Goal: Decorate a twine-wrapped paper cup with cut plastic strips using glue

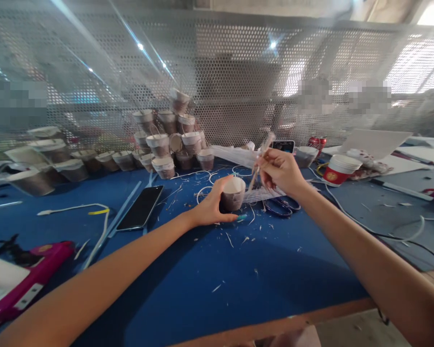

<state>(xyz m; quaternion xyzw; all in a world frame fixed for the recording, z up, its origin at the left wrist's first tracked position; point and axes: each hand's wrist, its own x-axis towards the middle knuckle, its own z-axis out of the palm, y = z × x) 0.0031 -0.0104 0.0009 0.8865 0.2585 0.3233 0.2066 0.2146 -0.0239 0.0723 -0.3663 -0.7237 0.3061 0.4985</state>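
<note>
My left hand (215,205) is wrapped round a small brown-grey paper cup (233,196) with a pale inside, its mouth tipped a little toward me. To the right of the cup, my right hand (279,168) pinches a thin light-brown strip (254,177) that hangs down near the cup's rim. Some clear plastic (267,142) rises above the pinching fingers; whether it is joined to the strip I cannot tell. Below my right hand lie scissors with dark blue handles (284,207), beside a translucent plastic sheet (264,194).
Stacked similar cups (158,144) stand behind, with more at the left. A phone (140,208), a magenta power strip (39,274) and white cords surround the work area. Red-and-white paper cups (342,169) stand right. Scraps litter the blue table (238,270); a perforated metal screen (235,86) rises behind.
</note>
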